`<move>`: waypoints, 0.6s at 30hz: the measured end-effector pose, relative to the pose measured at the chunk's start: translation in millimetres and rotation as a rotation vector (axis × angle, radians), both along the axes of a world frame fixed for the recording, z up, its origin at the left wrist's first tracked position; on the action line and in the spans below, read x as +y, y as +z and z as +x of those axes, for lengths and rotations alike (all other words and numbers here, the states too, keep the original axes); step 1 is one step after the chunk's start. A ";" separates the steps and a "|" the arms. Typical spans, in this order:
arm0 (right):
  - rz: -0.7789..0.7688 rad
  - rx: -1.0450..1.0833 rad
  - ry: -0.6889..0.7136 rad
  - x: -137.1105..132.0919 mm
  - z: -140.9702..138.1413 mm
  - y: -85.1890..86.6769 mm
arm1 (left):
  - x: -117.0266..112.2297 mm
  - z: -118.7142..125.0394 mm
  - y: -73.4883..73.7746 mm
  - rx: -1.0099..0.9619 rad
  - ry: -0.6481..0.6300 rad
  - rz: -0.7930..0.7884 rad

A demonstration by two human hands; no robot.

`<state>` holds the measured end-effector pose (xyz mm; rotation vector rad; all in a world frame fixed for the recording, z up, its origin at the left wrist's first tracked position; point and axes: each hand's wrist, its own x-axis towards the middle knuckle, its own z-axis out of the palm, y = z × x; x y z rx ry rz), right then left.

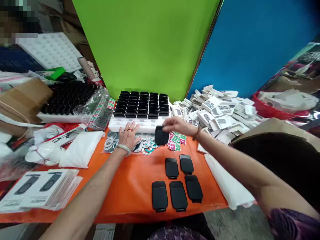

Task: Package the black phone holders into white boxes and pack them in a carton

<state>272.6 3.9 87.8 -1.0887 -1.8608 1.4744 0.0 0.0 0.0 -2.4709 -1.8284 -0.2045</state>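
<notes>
My right hand [178, 126] pinches a flat black rounded pad [161, 136] by its upper right corner, just in front of the white foam tray [117, 124]. In that tray stand several rows of similar black pads [142, 106]. My left hand [129, 134], fingers spread, rests at the front edge of the tray. Close under it lie many printed rings [147, 144] in clear plastic. Below my right hand are pink and green stickers [175, 146]. Several more black pads [178, 195], each with a small tab at the near end, lie flat on the orange tabletop [125, 193].
Opened white boxes [220, 110] heap up at the back right. A stack of printed boxes [47, 186] sits at the front left, near a white pouch [81, 148]. A second tray of black pads [67, 96] stands at the left. An open carton [270, 128] flanks the right side.
</notes>
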 end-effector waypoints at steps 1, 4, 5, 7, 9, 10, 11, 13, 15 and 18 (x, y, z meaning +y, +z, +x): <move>-0.064 -0.012 0.029 -16.0 -8.3 -20.3 | -0.1 -0.2 0.6 -0.004 0.003 -0.003; -0.175 -0.078 0.066 -58.6 -28.2 -71.5 | -0.5 -0.8 1.8 -0.009 0.014 -0.013; -0.172 -0.138 0.071 -69.5 -32.4 -83.4 | -0.6 -0.8 2.1 -0.010 0.019 -0.014; -0.096 -0.253 0.030 -84.8 -36.5 -97.8 | -0.9 -0.8 2.5 -0.007 0.024 -0.018; 0.101 -0.367 -0.012 -89.8 -35.7 -100.4 | -1.2 -0.9 3.0 -0.002 0.027 -0.018; 0.226 -0.416 -0.022 -87.7 -33.9 -97.6 | -1.4 -1.1 3.4 0.000 0.028 -0.016; 0.350 -0.464 -0.032 -82.1 -31.4 -92.4 | -1.7 -1.3 3.7 0.001 0.027 -0.013; 0.529 -0.535 -0.091 -60.1 -25.1 -76.1 | -2.4 -2.1 4.4 0.000 0.027 -0.008; 0.626 -0.592 -0.253 -26.6 -18.4 -55.6 | -3.3 -3.0 4.7 0.000 0.027 -0.005; 0.705 -0.694 -0.521 29.4 -11.2 -30.9 | -4.2 -4.3 4.0 0.003 0.031 0.003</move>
